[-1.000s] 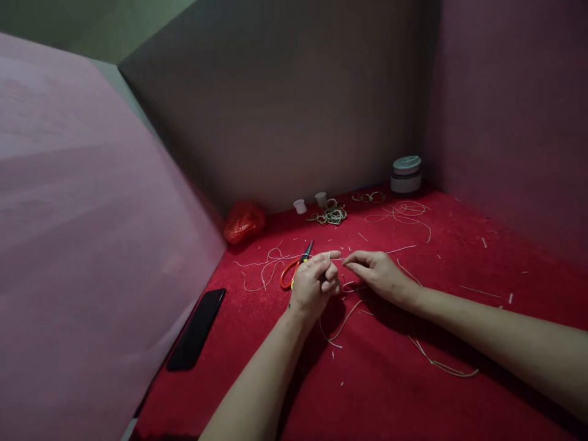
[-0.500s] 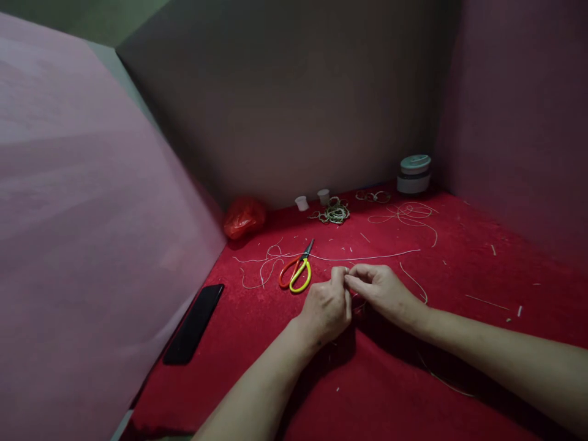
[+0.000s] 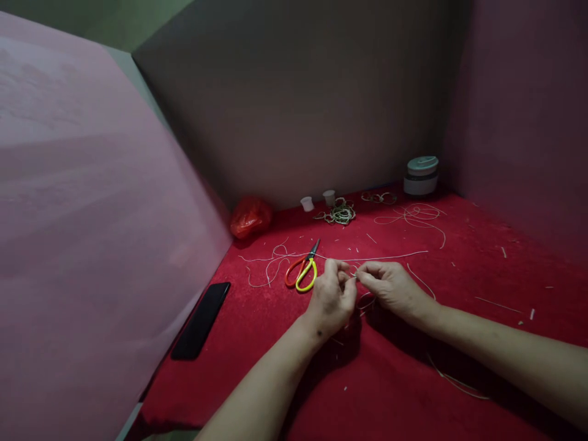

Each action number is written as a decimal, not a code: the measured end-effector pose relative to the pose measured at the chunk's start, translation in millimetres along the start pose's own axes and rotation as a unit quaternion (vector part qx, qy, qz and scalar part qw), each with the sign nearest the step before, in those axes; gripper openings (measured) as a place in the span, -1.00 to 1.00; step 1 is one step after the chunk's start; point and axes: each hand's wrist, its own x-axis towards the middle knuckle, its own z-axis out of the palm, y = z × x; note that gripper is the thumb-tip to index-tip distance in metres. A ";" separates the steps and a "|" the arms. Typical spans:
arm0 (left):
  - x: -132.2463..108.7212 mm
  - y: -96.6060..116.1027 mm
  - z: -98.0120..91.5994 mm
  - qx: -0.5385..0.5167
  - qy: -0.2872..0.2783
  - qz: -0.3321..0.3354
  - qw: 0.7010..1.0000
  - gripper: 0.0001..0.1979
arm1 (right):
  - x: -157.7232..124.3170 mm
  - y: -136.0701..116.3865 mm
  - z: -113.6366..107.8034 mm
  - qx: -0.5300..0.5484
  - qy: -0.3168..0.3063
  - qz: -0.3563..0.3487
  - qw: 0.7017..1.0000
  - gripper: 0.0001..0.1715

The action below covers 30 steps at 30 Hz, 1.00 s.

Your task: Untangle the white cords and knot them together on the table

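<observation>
Over the red cloth, my left hand (image 3: 332, 295) is closed, its thumb and fingers pinching a thin pale cord (image 3: 366, 304). Fingertip to fingertip with it, my right hand (image 3: 389, 286) pinches the same cord. A loop of it hangs below the fingertips; the exact spot held is mostly hidden by the fingers. Just left of my left hand lie scissors (image 3: 305, 269) with one red and one yellow handle, blades pointing away. A long light cord (image 3: 381, 256) runs across the cloth behind both hands and over the scissors.
A black phone (image 3: 201, 321) lies at the left edge. Along the back are a red plastic bag (image 3: 250, 217), two small white cups (image 3: 307, 204), a heap of knotted cord (image 3: 340, 212) and a lidded round container (image 3: 421, 176). Cord scraps are scattered over the red cloth (image 3: 257, 343).
My fingertips have drawn slightly apart, and the cord loop beneath them shows more clearly. The whole view has shifted a little, so everything sits slightly further right.
</observation>
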 end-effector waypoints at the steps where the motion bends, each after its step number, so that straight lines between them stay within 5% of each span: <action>1: 2.0 1.5 -0.6 -0.026 0.012 -0.018 0.999 -0.82 | -0.2 -0.1 0.0 0.008 0.002 0.000 1.000 -0.71; 7: 12.1 11.1 -8.1 -0.195 -0.036 -0.138 0.970 -0.78 | -0.3 -5.7 2.9 0.089 0.004 0.058 0.994 -0.71; 12: 13.1 11.4 -11.5 -0.272 -0.049 -0.172 0.945 -0.78 | -1.3 -15.2 4.1 0.148 -0.013 0.123 0.981 -0.70; 30: 8.6 11.0 -1.8 -0.194 0.027 -0.082 0.977 -0.89 | -5.1 -11.4 0.2 0.223 -0.065 0.155 0.960 -0.75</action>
